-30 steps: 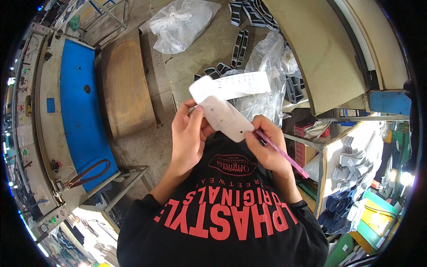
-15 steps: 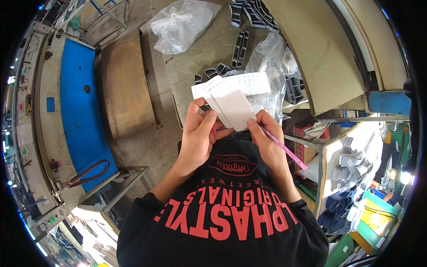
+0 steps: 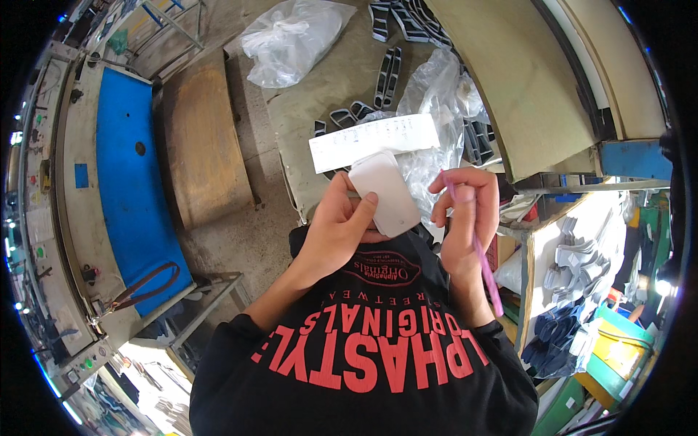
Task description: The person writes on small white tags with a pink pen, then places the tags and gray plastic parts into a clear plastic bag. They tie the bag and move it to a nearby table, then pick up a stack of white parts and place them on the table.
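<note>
Left hand (image 3: pixel 336 229): grasps the white rounded piece (image 3: pixel 385 192), thumb on its face, just above the chest.
Right hand (image 3: pixel 465 211): clenched on a pink pen (image 3: pixel 480 254), just beside the piece, not touching it.
Paper strip (image 3: pixel 374 140): lies on the surface (image 3: pixel 320 94) beyond both hands.
Risk, slip: the thumb-only hold looks light; pen pressure could tilt or drop the piece.
Risk, snag: the clear plastic bag (image 3: pixel 436 109) beyond the right hand could catch the pen.

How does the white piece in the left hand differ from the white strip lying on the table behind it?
The white piece is short and broad with rounded corners; the white strip is long, narrow and square-ended. The piece is held up by the left hand, while the strip rests on the table and a clear plastic bag. The piece's face looks almost plain; the strip carries rows of small marks. Both are flat and white.
</note>
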A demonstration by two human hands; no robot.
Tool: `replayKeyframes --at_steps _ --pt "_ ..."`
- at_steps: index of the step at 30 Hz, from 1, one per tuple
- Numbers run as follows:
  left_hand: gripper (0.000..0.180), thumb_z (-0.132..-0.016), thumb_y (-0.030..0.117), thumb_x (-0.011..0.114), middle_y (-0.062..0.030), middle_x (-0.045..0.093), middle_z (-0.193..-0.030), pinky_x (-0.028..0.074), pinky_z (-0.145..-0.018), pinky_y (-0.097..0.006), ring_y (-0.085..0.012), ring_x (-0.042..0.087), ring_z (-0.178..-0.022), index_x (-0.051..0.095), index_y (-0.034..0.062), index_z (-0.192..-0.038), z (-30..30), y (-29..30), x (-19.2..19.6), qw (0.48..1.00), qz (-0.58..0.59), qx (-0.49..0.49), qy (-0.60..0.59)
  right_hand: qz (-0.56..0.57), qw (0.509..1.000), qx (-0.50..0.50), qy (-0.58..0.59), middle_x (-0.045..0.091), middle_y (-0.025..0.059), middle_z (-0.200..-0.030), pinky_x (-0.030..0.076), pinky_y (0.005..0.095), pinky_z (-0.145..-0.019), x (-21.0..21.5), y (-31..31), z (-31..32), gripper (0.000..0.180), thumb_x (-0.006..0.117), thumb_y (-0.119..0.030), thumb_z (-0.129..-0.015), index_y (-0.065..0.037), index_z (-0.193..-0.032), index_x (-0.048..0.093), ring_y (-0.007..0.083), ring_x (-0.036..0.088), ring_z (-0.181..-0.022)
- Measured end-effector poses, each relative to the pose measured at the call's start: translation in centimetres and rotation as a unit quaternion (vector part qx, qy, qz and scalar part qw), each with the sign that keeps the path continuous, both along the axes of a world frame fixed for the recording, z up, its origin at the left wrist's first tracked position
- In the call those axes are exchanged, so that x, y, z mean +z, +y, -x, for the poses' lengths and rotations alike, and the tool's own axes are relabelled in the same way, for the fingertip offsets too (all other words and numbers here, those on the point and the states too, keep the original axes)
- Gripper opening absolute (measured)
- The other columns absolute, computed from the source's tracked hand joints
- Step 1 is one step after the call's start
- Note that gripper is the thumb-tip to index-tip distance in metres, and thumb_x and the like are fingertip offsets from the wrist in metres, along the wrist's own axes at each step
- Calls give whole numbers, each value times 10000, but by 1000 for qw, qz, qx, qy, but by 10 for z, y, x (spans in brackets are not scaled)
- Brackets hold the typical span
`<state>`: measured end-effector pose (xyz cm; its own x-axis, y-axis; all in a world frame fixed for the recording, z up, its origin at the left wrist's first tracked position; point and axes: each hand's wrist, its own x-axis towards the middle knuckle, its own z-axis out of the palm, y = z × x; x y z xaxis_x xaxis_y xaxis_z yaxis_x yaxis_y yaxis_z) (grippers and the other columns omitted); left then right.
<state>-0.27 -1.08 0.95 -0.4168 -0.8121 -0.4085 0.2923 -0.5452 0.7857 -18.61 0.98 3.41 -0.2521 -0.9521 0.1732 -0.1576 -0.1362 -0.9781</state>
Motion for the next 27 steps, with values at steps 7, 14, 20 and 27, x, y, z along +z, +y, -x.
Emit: replayKeyframes --at_steps 7,14,20,27 --pt "241 -1097 180 440 -142 627 -1140 645 -819 -357 -222 692 -1030 362 15 -1255 8 5 9 995 25 -82 42 63 992 103 48 623 92 -762 405 243 -509 6 -8 -20 358 442 -266 -1089 -8 -863 546 85 509 -547" --pt "297 -1117 200 364 -111 572 -1215 640 -849 -368 -191 660 -1084 390 47 -1371 11 3 11 996 71 -56 11 28 983 52 174 623 77 -703 471 288 -559 -4 -17 -27 351 453 -208 -1077 -8 -816 577 149 588 -573" --pt "330 -1116 180 362 -121 566 -1238 633 -865 -364 -202 663 -1093 371 46 -1417 7 3 10 996 59 -63 -9 20 981 51 183 602 164 -685 484 410 -531 -9 -20 -34 207 567 -114 -1007 -9 -829 580 354 618 -562" --pt "323 -1114 166 363 -132 566 -1243 640 -843 -369 -238 685 -1071 365 37 -1411 6 5 8 996 61 -57 -9 43 978 57 194 595 165 -678 476 412 -520 -9 -21 -35 194 569 -109 -1006 -9 -839 582 357 611 -553"
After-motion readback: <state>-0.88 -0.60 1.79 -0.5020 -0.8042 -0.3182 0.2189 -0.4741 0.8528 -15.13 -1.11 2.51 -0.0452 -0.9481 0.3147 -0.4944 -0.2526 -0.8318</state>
